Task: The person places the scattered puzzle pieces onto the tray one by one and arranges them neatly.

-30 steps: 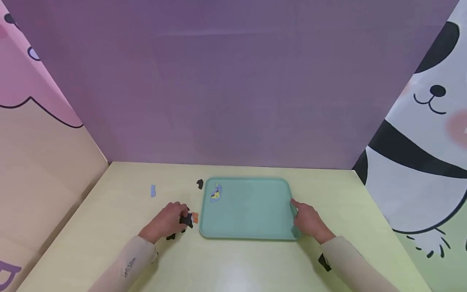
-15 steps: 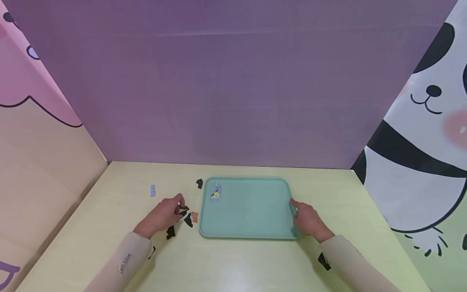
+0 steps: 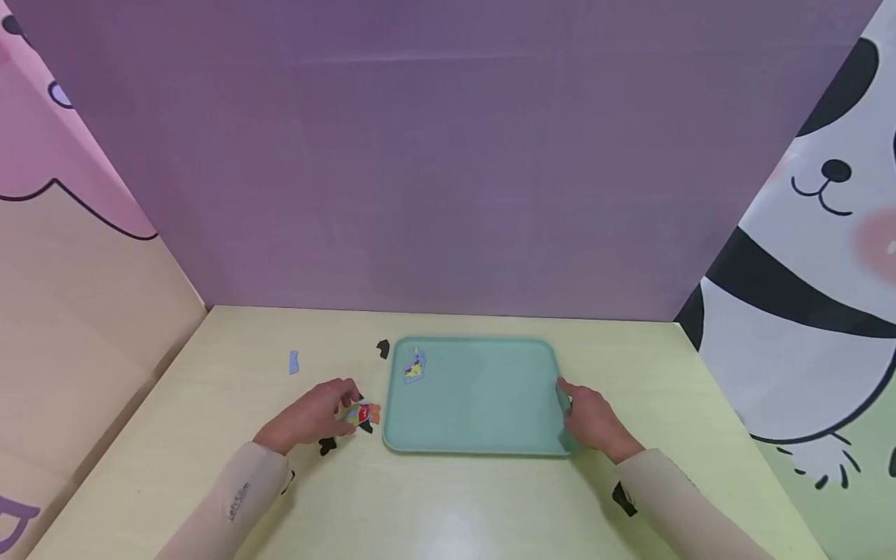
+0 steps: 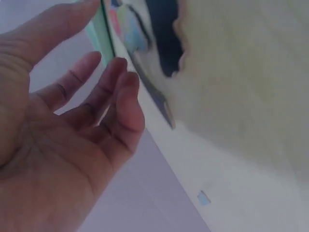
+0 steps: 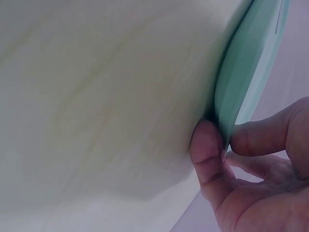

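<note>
My left hand (image 3: 308, 416) hovers over a small cluster of puzzle pieces left of the tray, fingers loosely bent. A colourful red-and-yellow puzzle piece (image 3: 362, 413) lies right at its fingertips, overlapping an orange piece (image 3: 376, 414) and a dark piece (image 3: 367, 427). In the left wrist view, a gap shows between thumb and fingers, and a dark piece (image 4: 165, 38) lies past them. My right hand (image 3: 595, 424) pinches the right rim of the green tray (image 3: 483, 400), its thumb above and a finger under the edge (image 5: 236, 82). A yellow-and-purple piece (image 3: 414, 367) lies in the tray's far left corner.
A light blue piece (image 3: 294, 362) lies at the far left, and a black piece (image 3: 383, 348) near the tray's far left corner. Another dark piece (image 3: 327, 446) is beside the left wrist. A black piece (image 3: 623, 499) lies by the right sleeve. A purple wall (image 3: 448, 171) stands behind the table.
The left hand drew back left from the pieces, then came down a little; a colourful face now shows where dark pieces were. The right hand and the tray have stayed put.
</note>
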`<state>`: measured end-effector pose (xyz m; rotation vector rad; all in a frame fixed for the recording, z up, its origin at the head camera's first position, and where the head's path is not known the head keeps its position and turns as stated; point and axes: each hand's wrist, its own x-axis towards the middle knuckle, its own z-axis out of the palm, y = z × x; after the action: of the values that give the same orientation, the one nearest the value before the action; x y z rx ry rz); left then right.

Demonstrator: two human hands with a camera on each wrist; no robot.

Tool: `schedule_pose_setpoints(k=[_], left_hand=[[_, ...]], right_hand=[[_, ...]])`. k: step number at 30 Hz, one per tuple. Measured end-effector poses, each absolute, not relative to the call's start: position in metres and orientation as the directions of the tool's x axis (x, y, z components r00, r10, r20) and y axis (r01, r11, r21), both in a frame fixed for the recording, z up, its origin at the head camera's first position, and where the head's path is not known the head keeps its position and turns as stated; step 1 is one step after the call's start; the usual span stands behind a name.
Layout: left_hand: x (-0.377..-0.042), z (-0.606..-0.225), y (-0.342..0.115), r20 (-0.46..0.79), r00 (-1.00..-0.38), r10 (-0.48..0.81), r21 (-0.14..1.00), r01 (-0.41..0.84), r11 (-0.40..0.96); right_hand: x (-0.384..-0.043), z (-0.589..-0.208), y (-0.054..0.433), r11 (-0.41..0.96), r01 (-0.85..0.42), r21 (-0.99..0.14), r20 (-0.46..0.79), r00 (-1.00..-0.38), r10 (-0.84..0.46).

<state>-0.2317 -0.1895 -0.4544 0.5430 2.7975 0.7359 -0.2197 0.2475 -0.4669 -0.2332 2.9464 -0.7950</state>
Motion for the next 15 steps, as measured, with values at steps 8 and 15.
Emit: schedule_pose_setpoints(k=[8,15], left_hand=[[-0.2288,-0.4580,-0.1855,-0.151,-0.913,0.378,0.501,0.258,0.826],[-0.2322,-0.4599,-0.1874,-0.090,-0.916,0.392,0.484,0.304,0.821]], right_hand=[[-0.2215,-0.4672,0.2479,0.854,-0.128,-0.504,-0.044,-0.984,-0.174],[-0.2232,-0.4677,0.2482,0.858,-0.119,-0.499,-0.057,-0.984,-0.169]])
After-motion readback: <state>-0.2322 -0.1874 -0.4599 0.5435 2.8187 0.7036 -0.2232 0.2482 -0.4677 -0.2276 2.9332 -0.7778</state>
